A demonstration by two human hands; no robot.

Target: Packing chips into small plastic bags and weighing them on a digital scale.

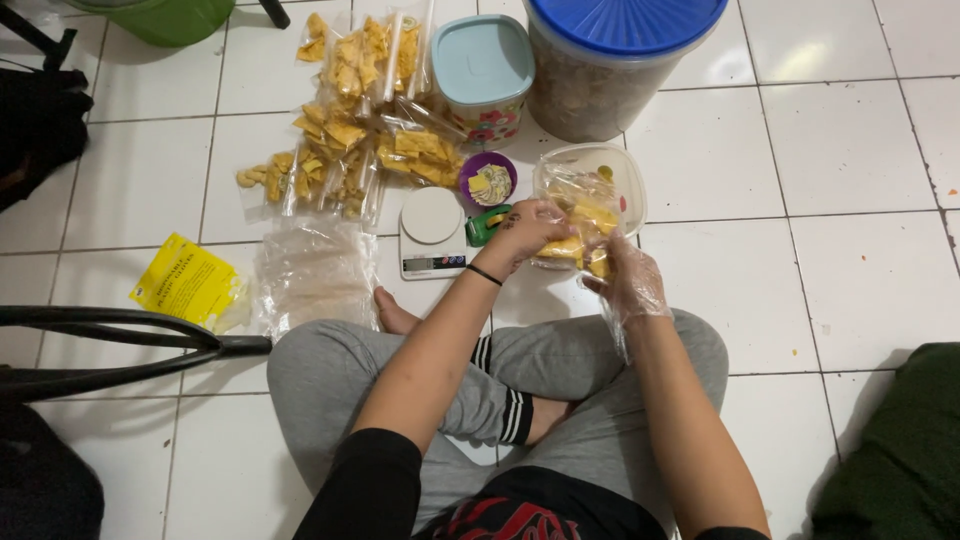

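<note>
Your left hand [530,228] pinches the mouth of a small clear plastic bag of yellow chips [580,245] — held upright over the clear plastic tub [627,180] so spills fall back — while your gloved right hand [630,280], fingers curled, supports it beside the white kitchen scale [432,235].

white tiled floor [820,180], dark grout lines
</note>
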